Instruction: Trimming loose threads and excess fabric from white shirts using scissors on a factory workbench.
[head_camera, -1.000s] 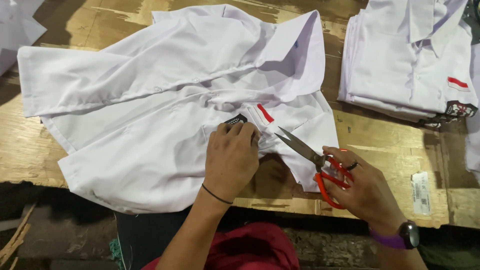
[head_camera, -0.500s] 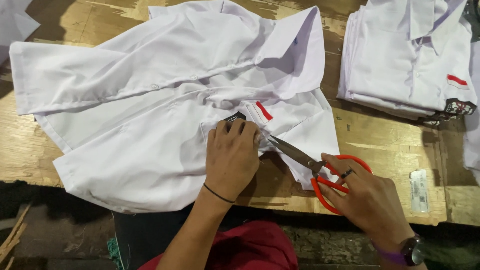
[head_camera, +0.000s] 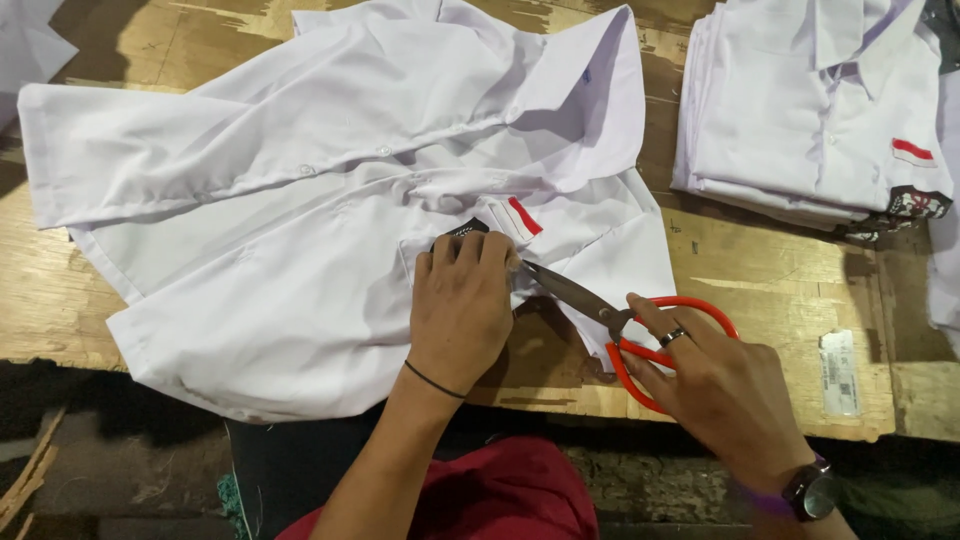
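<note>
Two hands engaged: left hand (head_camera: 462, 305) flat, pinning shirt (head_camera: 330, 230); right hand (head_camera: 725, 385) grips red-handled scissors (head_camera: 625, 325), blades angled up-left toward left fingertips.

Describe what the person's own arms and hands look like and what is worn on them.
Both forearms are bare, with no sleeves in view. The left hand has a thin black band around its wrist. The right hand wears a ring on one finger and a wristwatch with a dark round case on a purple strap. No gloves on either hand.
</note>
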